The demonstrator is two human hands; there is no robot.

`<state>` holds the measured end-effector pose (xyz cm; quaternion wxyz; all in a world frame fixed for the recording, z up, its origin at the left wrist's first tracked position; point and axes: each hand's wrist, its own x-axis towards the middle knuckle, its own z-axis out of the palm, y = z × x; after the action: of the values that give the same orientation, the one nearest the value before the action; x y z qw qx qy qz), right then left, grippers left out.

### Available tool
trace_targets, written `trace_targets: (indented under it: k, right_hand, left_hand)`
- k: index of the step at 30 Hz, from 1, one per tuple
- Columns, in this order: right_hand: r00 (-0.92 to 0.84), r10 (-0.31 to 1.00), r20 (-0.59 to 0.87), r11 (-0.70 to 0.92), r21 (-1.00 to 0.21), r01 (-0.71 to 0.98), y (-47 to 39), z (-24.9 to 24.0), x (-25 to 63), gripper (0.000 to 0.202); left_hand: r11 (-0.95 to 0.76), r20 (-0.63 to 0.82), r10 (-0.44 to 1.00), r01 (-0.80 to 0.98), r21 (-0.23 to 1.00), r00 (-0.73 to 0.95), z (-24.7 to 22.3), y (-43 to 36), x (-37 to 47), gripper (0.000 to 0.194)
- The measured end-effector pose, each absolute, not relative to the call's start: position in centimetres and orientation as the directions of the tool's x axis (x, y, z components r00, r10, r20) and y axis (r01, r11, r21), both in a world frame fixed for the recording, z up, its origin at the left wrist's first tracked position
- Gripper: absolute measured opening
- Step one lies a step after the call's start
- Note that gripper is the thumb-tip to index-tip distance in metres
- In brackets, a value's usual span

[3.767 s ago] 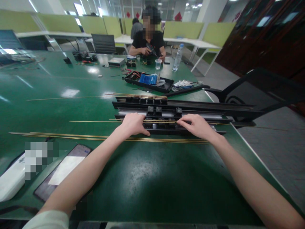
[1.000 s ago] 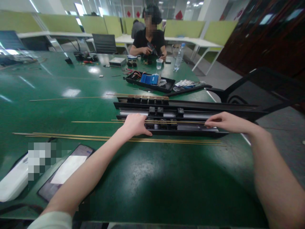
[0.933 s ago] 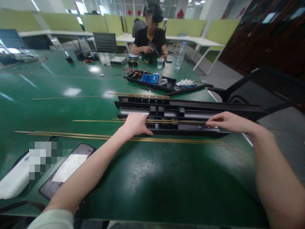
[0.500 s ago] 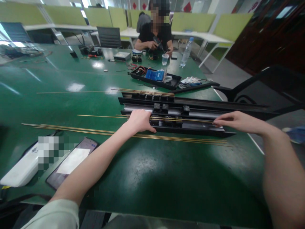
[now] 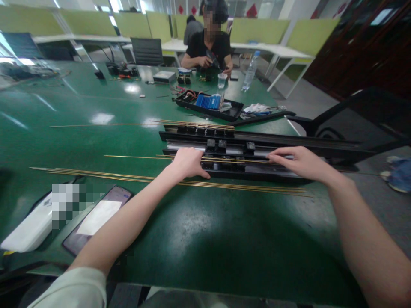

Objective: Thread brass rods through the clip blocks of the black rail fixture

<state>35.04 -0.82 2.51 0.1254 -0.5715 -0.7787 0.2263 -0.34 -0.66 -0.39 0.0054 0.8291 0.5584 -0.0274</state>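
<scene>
Brass-coloured rod point(image 5: 257, 161), thin, one: along the near black channel point(image 5: 266, 174), above its row of dark blocks point(image 5: 226, 162); right hand point(image 5: 272, 157), thumb and forefinger pinched together, grip apparently closed on the rod. Left hand point(image 5: 189, 162), one: thumb spread, laid over the same channel near its left end; firmness of grip cannot be told. Middle channel point(image 5: 276, 152): three blocks point(image 5: 250, 148), no rod seen along them. Far channel point(image 5: 289, 140): rods point(image 5: 199, 124) lying along its blocks. Condition, by judgement: part-way, the near channel in hand, the middle one seemingly without rods. Loose rods point(image 5: 237, 187), several: on the green table point(image 5: 205, 239), nearer the wearer, apart from the channels.
</scene>
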Motion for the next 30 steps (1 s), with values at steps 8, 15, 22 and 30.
trace_targets:
  k: [8, 15, 22, 30]
  right_hand:
    - [-0.385, 0.922, 0.036, 0.350, -0.502, 0.791, -0.8, 0.9, 33.1, 0.039]
    - [-0.436, 0.898, 0.059, 0.407, -0.490, 0.771, -1.0, -0.4, 30.9, 0.040]
    - [-0.446, 0.886, 0.124, 0.448, -0.473, 0.759, -1.3, -0.9, 30.0, 0.036]
    - [-0.442, 0.880, 0.172, 0.471, -0.428, 0.771, -1.4, -1.5, 29.5, 0.034]
  left_hand:
    - [-0.368, -0.059, 0.928, 0.930, -0.009, 0.367, -0.5, -0.6, -0.3, 0.078]
    - [-0.374, -0.059, 0.926, 0.927, -0.009, 0.373, -0.6, -0.6, -0.4, 0.078]
    - [-0.390, -0.038, 0.921, 0.921, -0.026, 0.389, -0.6, -0.6, -0.4, 0.078]
    - [-0.392, -0.036, 0.920, 0.919, -0.038, 0.391, -0.8, -0.4, -0.4, 0.078]
